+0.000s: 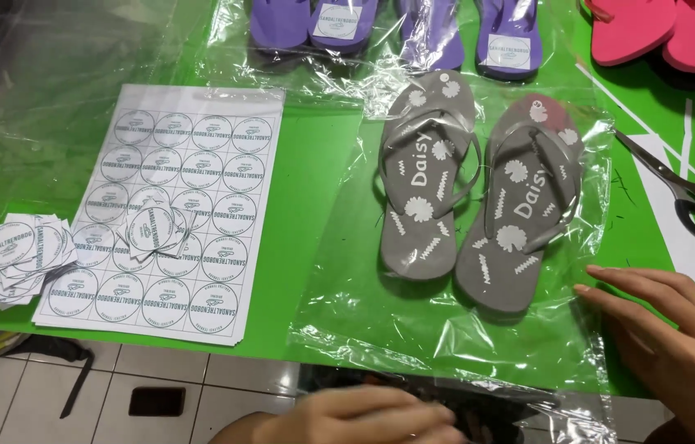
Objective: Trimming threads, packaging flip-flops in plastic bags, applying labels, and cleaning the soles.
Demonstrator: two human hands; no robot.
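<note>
grey foam flip-flops [479, 193] in crinkly clear plastic bag [446, 329]

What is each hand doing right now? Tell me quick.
Left hand: low at the table edge, fingers flat, holding nothing visible.
Right hand: open, flat on the clear plastic bag beside the grey flip-flops.

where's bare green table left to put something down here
One clear strip of green table runs between the sticker sheet and the bagged grey flip-flops. A smaller patch lies left of the sheet, above the cut sticker pile. The top edge and the right side, by the scissors and right hand, are crowded.
</note>
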